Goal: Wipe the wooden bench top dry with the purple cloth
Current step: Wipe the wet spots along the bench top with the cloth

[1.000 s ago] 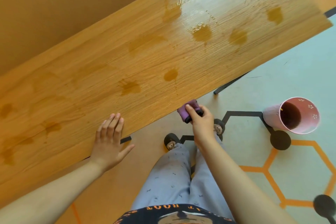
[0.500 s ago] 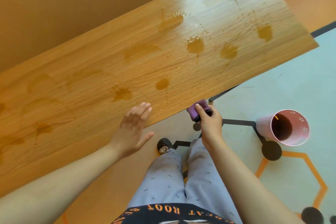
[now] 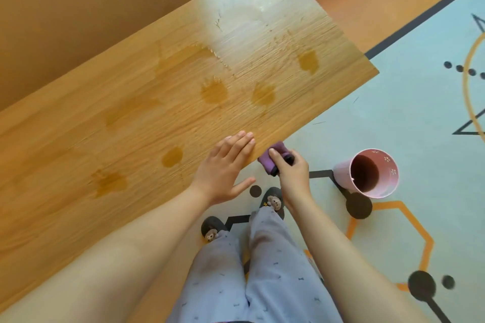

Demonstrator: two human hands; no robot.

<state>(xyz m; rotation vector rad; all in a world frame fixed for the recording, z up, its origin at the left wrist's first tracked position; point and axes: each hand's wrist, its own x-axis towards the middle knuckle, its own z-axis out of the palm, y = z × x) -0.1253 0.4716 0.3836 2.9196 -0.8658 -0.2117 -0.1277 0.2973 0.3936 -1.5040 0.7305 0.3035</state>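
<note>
Here you stand at the near edge of the wooden surface (image 3: 131,144), looking straight down over it. Your left hand (image 3: 223,168) is spread flat and open, fingers together, palm down over the near edge of the surface, fingertips pointing toward the far corner, thumb splayed out over the floor; it holds nothing, and whether the palm is touching the wood I can't tell. Your right hand (image 3: 291,168) is curled tight around the purple cloth (image 3: 273,161), which is bunched into a small wad with its end poking out past your fingers. That cloth sits just off the edge of the surface, right beside your left fingertips and below the wood's rim, not on the top.

And the top is plainly wet: dark puddles (image 3: 214,92) dot the grain, one pair near the middle, another out toward the right-hand corner, one small round spot just left of your left hand, and a larger splash further left. Fine droplets are scattered toward the pale, glare-washed far end.

Down on the patterned floor mat (image 3: 393,118), a pink cup (image 3: 367,177) stands to the right of your right hand, well apart from the surface. Your slippers (image 3: 273,199) with little bear faces peek out below your patterned trousers.
</note>
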